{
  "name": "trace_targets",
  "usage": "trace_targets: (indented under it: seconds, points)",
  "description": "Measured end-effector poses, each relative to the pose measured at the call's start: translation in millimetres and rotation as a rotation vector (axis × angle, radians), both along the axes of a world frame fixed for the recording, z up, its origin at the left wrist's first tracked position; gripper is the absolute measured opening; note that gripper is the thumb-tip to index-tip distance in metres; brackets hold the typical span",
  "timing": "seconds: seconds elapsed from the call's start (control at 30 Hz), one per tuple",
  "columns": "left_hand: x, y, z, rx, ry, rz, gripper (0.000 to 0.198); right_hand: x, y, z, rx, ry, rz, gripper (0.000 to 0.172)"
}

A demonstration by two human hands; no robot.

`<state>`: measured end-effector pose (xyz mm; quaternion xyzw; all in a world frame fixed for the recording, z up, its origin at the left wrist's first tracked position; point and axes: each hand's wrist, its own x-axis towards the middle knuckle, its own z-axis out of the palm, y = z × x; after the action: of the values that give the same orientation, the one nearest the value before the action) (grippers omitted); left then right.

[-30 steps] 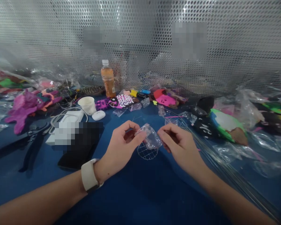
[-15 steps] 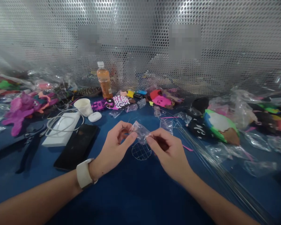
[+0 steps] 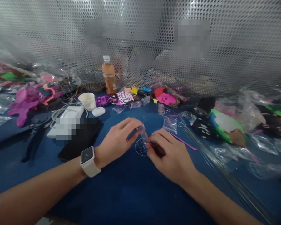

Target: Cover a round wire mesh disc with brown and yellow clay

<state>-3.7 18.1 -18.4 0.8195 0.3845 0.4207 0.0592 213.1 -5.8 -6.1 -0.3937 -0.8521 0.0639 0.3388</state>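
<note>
Between my hands is a small clear plastic bag [image 3: 144,135], stretched into a narrow, crumpled strip. My left hand [image 3: 119,137], with a watch on the wrist, pinches its upper end between thumb and fingers. Curled fingers of my right hand [image 3: 170,153] grip the lower end; whatever else lies inside them is hidden. Just below the bag, a round wire mesh disc [image 3: 140,149] lies on the blue table [image 3: 128,193], partly covered by my right fingers. A flat clear bag [image 3: 170,124] and a thin pink strip [image 3: 184,142] lie beyond my right hand.
Left of my hands are a black phone [image 3: 84,140], a white box with a cable [image 3: 69,114], pliers [image 3: 34,137] and a paper cup [image 3: 87,100]. A drink bottle [image 3: 109,76] stands at the back. Long wires [image 3: 220,168] run along the right, near a green-edged clay piece [image 3: 228,126].
My left hand has turned, palm more downward, showing the watch face. The bag has gone from spread out to a narrow strip. The view has shifted slightly.
</note>
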Motion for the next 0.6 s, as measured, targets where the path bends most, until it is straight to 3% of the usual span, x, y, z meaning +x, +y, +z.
trace_targets:
  seconds: [0.2, 0.37, 0.47, 0.6]
  points:
    - [-1.7, -2.3, 0.9, 0.071, 0.072, -0.071, 0.016, -0.9, -5.8, 1.7, 0.041, -0.025, 0.019, 0.011]
    - [0.2, -4.5, 2.9, 0.019, 0.029, -0.07, 0.015, 4.6, -6.9, 6.0, -0.099, 0.138, 0.089, 0.006]
    - [2.3, -7.2, 3.2, -0.041, -0.008, -0.044, 0.014, 3.1, -2.0, 4.1, -0.194, 0.253, -0.041, 0.015]
    - [5.1, -11.4, 3.6, -0.073, -0.03, -0.042, 0.011, -4.7, 1.5, 0.6, -0.179, 0.215, -0.129, 0.009]
